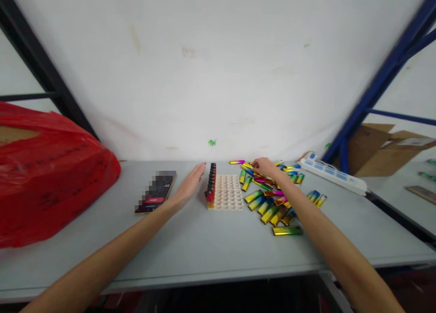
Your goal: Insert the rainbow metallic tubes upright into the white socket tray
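Note:
My left hand (192, 181) is open, its fingers stretched out together just left of a white tray (232, 208) with rows of round holes. Along the tray's left column stands a row of red lighters (211, 192) with black tops; the nearest one leans a little. My right hand (265, 166) reaches into the far part of a loose pile of shiny metallic sleeves (267, 209), coloured yellow, green, blue and pink. Its fingers are curled and pinched together, and what lies between them is too small to make out. One yellow-green sleeve (287, 231) lies apart at the near side.
A phone (160, 188), partly blurred out, lies left of my left hand. A big red plastic bag (57, 176) fills the table's left end. On the right are a white power strip (335, 174), a blue metal post (374, 77) and cardboard boxes (391, 151). A white wall (218, 90) stands behind.

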A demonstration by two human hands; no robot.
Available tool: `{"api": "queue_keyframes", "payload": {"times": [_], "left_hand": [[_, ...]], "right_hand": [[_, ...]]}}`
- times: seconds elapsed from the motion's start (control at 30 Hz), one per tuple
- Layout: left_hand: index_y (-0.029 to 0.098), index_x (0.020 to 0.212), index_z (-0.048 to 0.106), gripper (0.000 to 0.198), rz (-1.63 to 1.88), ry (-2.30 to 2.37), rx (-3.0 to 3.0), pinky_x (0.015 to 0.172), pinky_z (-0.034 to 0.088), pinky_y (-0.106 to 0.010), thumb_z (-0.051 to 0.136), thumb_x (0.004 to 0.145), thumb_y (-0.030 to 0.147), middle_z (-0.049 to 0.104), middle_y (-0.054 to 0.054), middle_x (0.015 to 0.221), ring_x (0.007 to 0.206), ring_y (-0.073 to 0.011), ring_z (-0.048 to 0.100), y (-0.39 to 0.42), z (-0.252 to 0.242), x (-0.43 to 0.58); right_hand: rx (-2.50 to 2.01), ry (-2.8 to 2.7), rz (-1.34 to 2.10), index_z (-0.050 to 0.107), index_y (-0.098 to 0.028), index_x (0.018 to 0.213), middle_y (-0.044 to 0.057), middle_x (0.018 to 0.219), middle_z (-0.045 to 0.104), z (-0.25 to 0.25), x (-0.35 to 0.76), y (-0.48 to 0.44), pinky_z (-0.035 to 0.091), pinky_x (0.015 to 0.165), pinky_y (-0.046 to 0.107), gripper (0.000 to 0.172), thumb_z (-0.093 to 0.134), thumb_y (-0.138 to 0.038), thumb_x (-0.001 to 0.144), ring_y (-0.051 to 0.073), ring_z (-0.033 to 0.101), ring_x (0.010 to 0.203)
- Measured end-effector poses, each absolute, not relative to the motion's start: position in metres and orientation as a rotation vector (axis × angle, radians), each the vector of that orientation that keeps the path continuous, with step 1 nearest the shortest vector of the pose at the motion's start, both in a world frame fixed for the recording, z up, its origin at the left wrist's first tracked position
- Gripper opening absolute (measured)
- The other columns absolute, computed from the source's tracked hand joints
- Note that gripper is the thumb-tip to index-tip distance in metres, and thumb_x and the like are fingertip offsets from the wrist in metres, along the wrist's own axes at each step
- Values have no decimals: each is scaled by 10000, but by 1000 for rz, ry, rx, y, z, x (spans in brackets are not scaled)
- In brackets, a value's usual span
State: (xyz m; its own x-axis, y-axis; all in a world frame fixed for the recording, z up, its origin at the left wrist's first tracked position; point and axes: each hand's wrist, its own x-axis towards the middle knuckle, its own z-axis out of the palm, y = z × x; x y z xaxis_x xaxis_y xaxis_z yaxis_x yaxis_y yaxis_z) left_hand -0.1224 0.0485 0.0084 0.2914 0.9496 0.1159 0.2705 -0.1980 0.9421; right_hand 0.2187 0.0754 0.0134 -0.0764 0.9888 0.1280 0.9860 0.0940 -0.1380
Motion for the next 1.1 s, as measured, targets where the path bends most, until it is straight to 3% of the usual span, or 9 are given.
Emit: {"api": "queue_keyframes", "payload": {"times": [0.2,0.3,0.4,0.57,0.7,0.83,0.9,1.0,1.1], "left_hand": [[181,1208,670,533,1163,1050,1475,1105,439,-399,549,862,568,667,-98,1366,1287,-263,585,80,0,-85],[145,1072,715,524,1169,1033,1473,1031,470,-377,559,834,586,741,-100,1183,1138,-267,644,86,-5,-80],[129,986,733,534,1146,999,1477,983,483,-361,570,829,613,761,-112,1084,1057,-263,665,87,-9,-82],[141,936,728,559,1092,861,1394,882,523,-348,631,799,674,764,-106,973,934,-246,695,86,-11,-82],[155,879,717,524,1079,828,1393,782,525,-330,654,788,667,756,-81,872,797,-217,683,84,-12,-81],[162,867,706,503,1089,814,1409,764,517,-328,637,806,657,758,-72,851,767,-209,671,83,-12,-81],[162,870,702,504,1090,817,1411,769,515,-330,629,812,658,758,-70,852,765,-207,669,81,-11,-82],[161,871,701,508,1090,834,1435,780,513,-329,608,829,659,756,-70,861,779,-206,669,77,-11,-83],[162,872,699,503,1094,845,1458,780,510,-326,584,850,652,752,-68,863,788,-206,664,73,-11,-83]], "right_hand": [[-1929,-2110,-2,730,-133,1104,137,1092,767,24,220,68,491,881,269,228,635,-283,961,208,705,1004],[-1760,-1983,185,653,-168,1173,98,1017,779,31,219,55,513,811,272,261,580,-347,997,179,729,854],[-1494,-1834,463,607,-199,1156,32,845,761,36,210,45,512,693,266,315,588,-452,970,150,684,657],[-1176,-1512,729,681,-181,992,-33,664,599,39,178,38,451,593,260,466,738,-601,799,127,545,595],[-1046,-1321,919,658,-193,804,-8,759,601,33,152,32,489,674,258,467,763,-645,755,137,575,732],[-915,-1292,1130,587,-237,879,-24,811,621,25,135,23,531,709,289,473,734,-675,778,134,599,721],[-863,-1293,1203,564,-252,937,-63,713,559,25,129,19,492,610,258,468,729,-665,793,102,520,585],[-858,-1281,1239,555,-256,998,-112,614,401,31,122,14,300,462,192,492,728,-666,788,64,315,460],[-974,-1330,1156,544,-240,898,-112,588,309,35,115,11,169,435,204,497,647,-719,820,66,227,445]]}}
